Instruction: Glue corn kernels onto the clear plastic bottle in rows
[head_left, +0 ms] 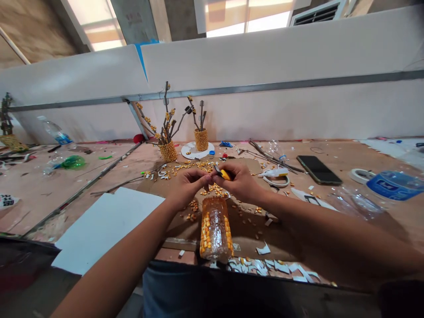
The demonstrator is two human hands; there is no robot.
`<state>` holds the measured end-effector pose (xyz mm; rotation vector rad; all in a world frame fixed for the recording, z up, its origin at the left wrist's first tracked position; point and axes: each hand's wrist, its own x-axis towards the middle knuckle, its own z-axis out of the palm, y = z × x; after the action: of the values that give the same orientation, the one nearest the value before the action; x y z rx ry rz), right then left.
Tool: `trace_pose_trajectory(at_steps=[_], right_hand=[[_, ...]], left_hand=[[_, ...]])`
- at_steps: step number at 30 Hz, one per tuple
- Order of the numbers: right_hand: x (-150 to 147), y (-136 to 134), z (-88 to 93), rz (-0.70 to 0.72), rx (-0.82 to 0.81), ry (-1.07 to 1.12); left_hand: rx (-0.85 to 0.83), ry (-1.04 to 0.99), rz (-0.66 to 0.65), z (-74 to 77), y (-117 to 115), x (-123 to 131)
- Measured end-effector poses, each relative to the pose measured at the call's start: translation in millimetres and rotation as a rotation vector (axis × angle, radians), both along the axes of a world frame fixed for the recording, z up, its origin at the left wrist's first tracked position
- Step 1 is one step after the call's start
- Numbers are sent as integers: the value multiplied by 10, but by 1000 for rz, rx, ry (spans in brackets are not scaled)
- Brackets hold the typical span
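My right hand [239, 180] is closed around a yellow utility knife [225, 175], its dark end pointing up and left. Fingertips of my left hand [188, 185] are pinched together right against the right hand; whatever they hold is too small to make out. Below both hands, at the near table edge, is a clear plastic bottle piece [216, 227] with rows of corn kernels stuck on its left and right sides and bare plastic between. Loose corn kernels [215, 191] lie scattered on the brown cardboard [243, 240] beneath and behind my hands.
White sheets [109, 225] lie left, paper scraps [274, 266] along the near edge. Behind stand two kernel-covered pots [168, 151] with twigs, one on a white disc [188, 151]. To the right are a glue bottle [276, 172], a phone [318, 169] and a blue-labelled bottle [395, 184].
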<state>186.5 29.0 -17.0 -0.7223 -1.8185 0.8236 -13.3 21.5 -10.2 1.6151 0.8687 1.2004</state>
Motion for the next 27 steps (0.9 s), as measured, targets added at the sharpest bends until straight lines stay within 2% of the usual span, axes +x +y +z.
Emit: trace_pose_trajectory(at_steps=[13, 20, 27], right_hand=[[44, -32, 35, -225, 171, -182], [179, -13, 29, -225, 323, -481], [142, 0, -44, -245, 341, -579]], left_hand=[[-51, 2, 5, 20, 31, -49], [-59, -36, 47, 6, 37, -93], [-68, -4, 20, 8, 28, -88]])
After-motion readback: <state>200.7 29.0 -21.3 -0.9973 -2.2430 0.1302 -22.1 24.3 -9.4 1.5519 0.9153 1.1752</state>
